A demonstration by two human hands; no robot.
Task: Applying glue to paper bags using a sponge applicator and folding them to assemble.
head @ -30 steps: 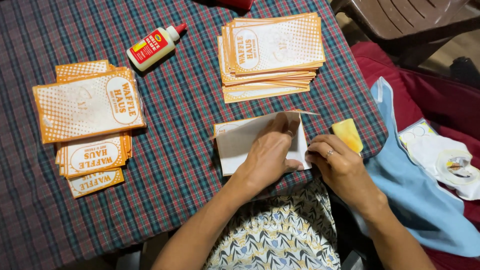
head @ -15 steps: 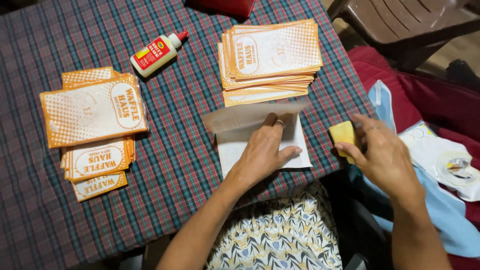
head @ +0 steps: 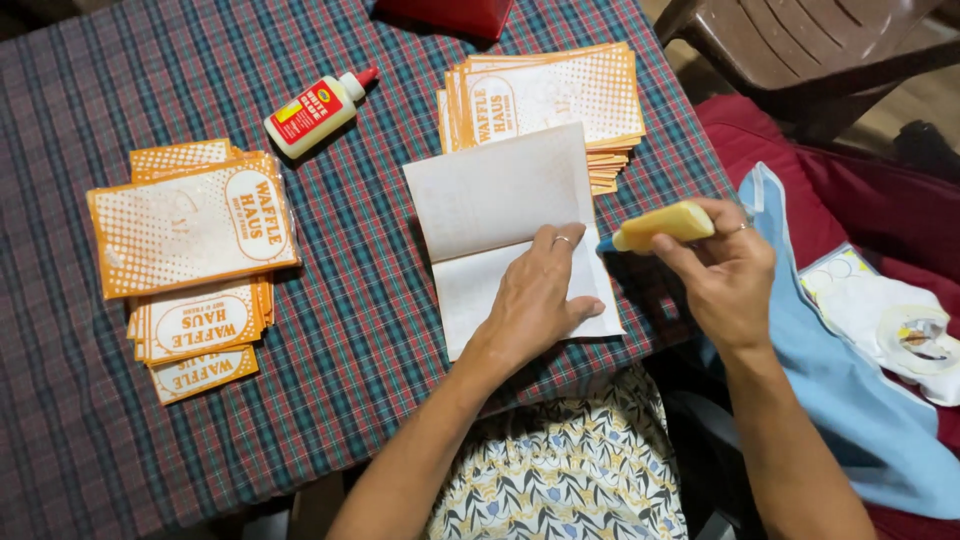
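Fingers of the left hand are spread flat, gripping nothing, so the folded paper sheet at table centre is pinned. The right hand, at 3 o'clock of it, is closed on a yellow sponge. The table's right edge is close by; bare cloth is left at 9 o'clock, before the printed bags.

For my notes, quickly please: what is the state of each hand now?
Left hand: open, pressing flat on the white paper sheet.
Right hand: closed, holding a yellow sponge.
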